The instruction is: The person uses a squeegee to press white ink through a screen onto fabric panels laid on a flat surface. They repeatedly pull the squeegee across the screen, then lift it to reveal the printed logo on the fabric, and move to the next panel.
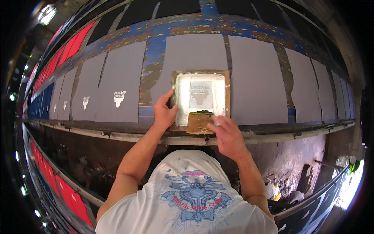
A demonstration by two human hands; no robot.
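Observation:
A wooden-framed printing screen [227, 87] lies on a grey fabric panel [194, 50] in front of me. Its mesh shows a lettered bull's-head stencil inside a whitish border. My left hand [164, 111] grips the frame's left side, thumb and fingers at its edge. Across the near part of the screen rests a brown squeegee [198, 122] with dark and yellow-green stain along its far edge. At its right end is my right hand [228, 134], fingers bent around it; the exact contact is partly hidden. The panel to the left [122, 78] bears a white bull's-head print.
More grey panels [255, 78] line the long table, whose blue surface [156, 58] is speckled with paint. Red panels [76, 43] and black ones [177, 7] lie farther off. A metal rail [117, 136] runs along the near edge. Another table with red panels [70, 195] stands at lower left.

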